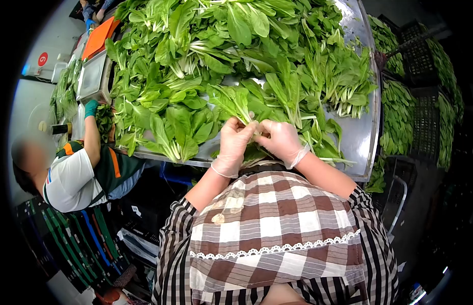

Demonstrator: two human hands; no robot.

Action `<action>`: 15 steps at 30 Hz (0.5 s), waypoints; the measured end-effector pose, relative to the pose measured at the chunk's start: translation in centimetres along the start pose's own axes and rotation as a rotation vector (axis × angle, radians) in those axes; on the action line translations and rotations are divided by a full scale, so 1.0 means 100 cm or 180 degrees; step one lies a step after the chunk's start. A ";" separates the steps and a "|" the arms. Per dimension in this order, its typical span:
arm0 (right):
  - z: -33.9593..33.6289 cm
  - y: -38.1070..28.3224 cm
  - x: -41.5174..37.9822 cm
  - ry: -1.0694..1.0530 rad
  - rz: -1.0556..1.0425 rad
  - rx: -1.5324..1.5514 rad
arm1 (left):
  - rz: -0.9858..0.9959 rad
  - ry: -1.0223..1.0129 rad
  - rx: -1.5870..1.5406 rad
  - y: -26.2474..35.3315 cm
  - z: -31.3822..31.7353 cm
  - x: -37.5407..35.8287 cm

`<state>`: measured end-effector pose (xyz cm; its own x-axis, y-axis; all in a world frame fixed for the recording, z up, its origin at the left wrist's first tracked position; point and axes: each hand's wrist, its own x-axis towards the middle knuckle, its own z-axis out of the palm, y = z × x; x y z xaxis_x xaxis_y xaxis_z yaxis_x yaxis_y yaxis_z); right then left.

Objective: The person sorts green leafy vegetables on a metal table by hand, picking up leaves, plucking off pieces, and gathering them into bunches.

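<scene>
My left hand (pixel 233 141), in a clear thin glove, is closed around the pale stems of a leafy green (pixel 232 103) at the table's near edge. The leaves of this green point away from me, up and to the left. My right hand (pixel 280 139), gloved the same way, meets the left at the stem end, its thumb and fingers pinched together there. My fingers partly hide the root end. Just left of my hands lies a bunch of leafy greens (pixel 179 129), and another long-leaved plant (pixel 286 91) lies beyond my right hand.
A large heap of greens (pixel 216 46) covers much of the metal table (pixel 365 127). Crates of greens (pixel 397 114) stand to the right. At left, a co-worker (pixel 74 175) in a teal glove reaches toward a scale (pixel 92 80) beside an orange crate (pixel 100 38).
</scene>
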<state>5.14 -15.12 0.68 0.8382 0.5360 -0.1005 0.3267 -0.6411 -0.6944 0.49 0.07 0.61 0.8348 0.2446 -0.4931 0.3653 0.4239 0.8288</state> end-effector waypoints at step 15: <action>0.015 0.022 -0.005 -0.0673 0.1345 0.4230 | 0.0320 -0.0251 -0.0022 -0.003 0.000 -0.010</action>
<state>4.74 -15.98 -1.89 0.6487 0.5836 -0.4886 -0.6788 0.1534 -0.7181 -0.50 -0.26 0.88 0.8970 0.2171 -0.3851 0.2755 0.4068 0.8710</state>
